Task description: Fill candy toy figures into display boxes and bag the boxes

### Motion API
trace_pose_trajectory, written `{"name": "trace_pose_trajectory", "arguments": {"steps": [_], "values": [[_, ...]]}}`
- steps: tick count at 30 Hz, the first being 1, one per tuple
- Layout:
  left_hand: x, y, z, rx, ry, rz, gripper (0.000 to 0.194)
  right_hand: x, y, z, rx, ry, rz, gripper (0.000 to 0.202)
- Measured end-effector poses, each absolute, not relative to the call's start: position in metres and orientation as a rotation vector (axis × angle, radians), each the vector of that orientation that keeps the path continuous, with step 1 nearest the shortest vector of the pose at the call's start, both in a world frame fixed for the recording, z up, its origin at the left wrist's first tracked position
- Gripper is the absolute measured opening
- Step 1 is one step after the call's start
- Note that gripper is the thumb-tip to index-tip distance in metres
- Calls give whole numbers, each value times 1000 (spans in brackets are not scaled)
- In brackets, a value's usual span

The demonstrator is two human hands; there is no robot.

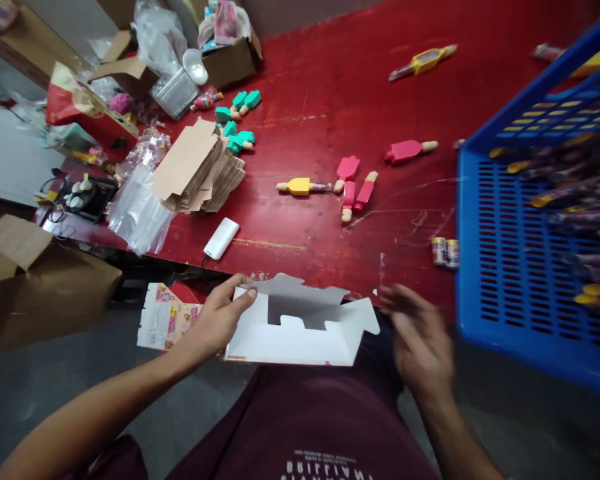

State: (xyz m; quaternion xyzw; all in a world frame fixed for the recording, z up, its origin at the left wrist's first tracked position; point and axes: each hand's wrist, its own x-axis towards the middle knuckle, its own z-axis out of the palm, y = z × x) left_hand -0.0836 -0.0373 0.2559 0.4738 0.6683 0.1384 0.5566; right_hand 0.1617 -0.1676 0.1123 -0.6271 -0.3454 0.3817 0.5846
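The light is dim, the right of the hands (425,343) motion-blurred, the edges stretched.

The right hand (423,340) is blurred, a blue plastic basket (469,280) is cropped at right, and shirt lettering (330,468) is cut off below.

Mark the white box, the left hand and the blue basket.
White box (286,344), head view: near panel.
Left hand (224,317), head view: middle of the hand.
Blue basket (469,267), head view: left edge.
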Motion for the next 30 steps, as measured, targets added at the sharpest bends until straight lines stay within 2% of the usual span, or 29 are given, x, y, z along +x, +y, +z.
{"name": "trace_pose_trajectory", "arguments": {"steps": [3,5,10,12,15,20,26,30], "values": [[-79,-41,253,1134,1580,318,37,148,-155,89,-1194,-483,1656,57],[-76,-44,252,1167,1570,278,37,129,-150,83,-1170,-362,1871,60],[-74,-45,253,1395,1519,206,38,115,-150,92,-1297,-442,1817,60],[-74,-42,255,1394,1533,190,42,127,-146,97,-1200,-517,1899,59],[-76,-38,256,1283,1536,104,41,148,-134,102,-1050,-606,2078,71],[-83,-34,256,1262,1417,-17,38,145,-118,106,-1278,-998,1998,54],[-83,-31,258,1572,1531,-44,17,123,-120,109,-1567,-1180,1676,38],[-86,-33,262,1491,1416,207,30,134,-116,110,-1458,-1133,1713,35]]}}
